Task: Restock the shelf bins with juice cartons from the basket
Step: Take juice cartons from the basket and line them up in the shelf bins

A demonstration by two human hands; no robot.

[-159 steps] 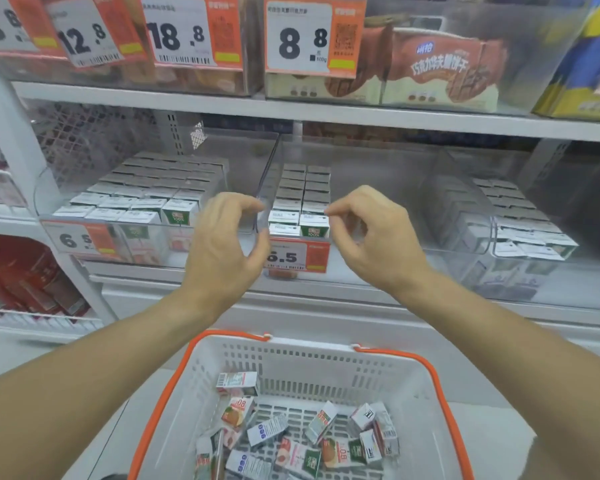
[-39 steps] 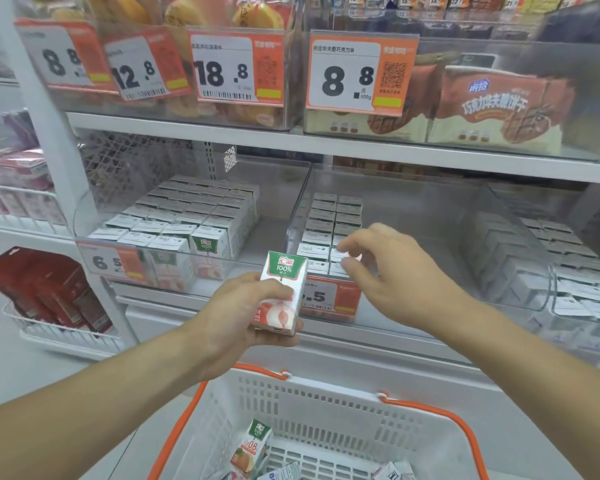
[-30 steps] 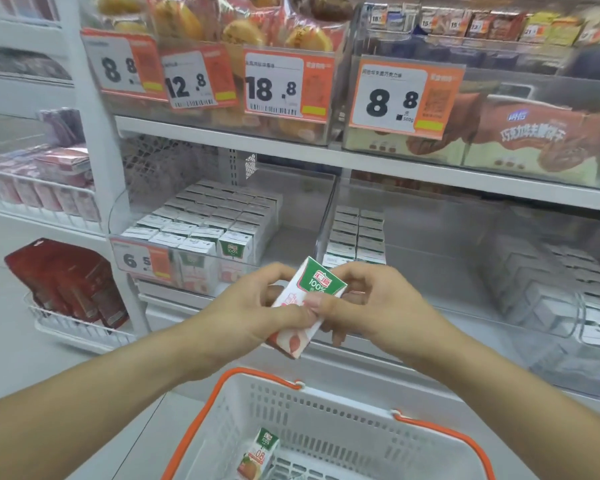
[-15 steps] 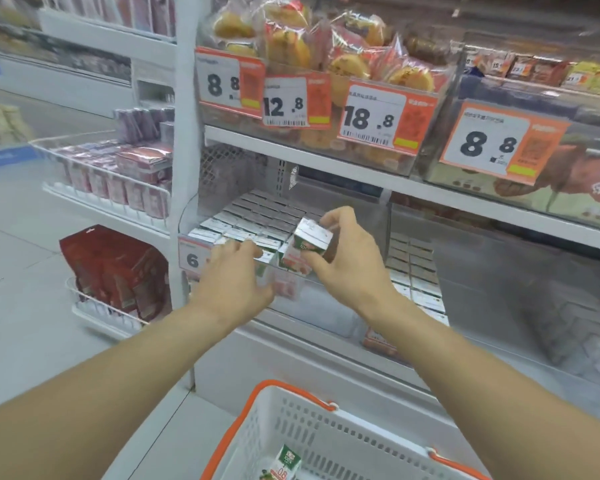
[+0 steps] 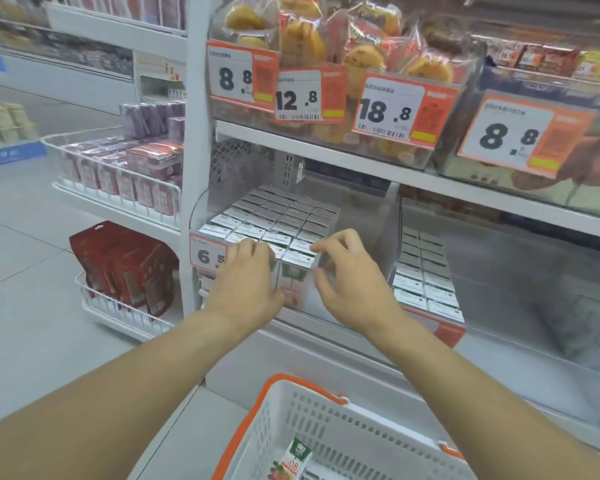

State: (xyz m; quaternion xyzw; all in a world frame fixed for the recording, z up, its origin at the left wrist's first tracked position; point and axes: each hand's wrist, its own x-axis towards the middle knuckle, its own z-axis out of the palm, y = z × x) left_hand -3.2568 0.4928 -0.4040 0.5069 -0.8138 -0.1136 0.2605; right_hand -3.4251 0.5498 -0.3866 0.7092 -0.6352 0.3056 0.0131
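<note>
Shelf: white, carries clear bins under orange price tags.
Basket: white with orange rim, low in view, one juice carton lying inside.
Left bin: packed with upright cartons.
Left hand: grip relaxed, fingers resting on the front cartons, holding nothing.
Right hand: grip apart, fingertips touching the front-row carton top.

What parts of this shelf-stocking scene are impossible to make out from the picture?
All in the head view:
- The basket is cut off by the bottom edge; only one carton inside shows.
- The left hand covers part of the 6.5 price tag and the left bin's front cartons.
- Whether the right hand touches the front carton is unclear.
- The right bin's cartons are blurred.
- Small print on the upper price tags is unreadable.
</note>
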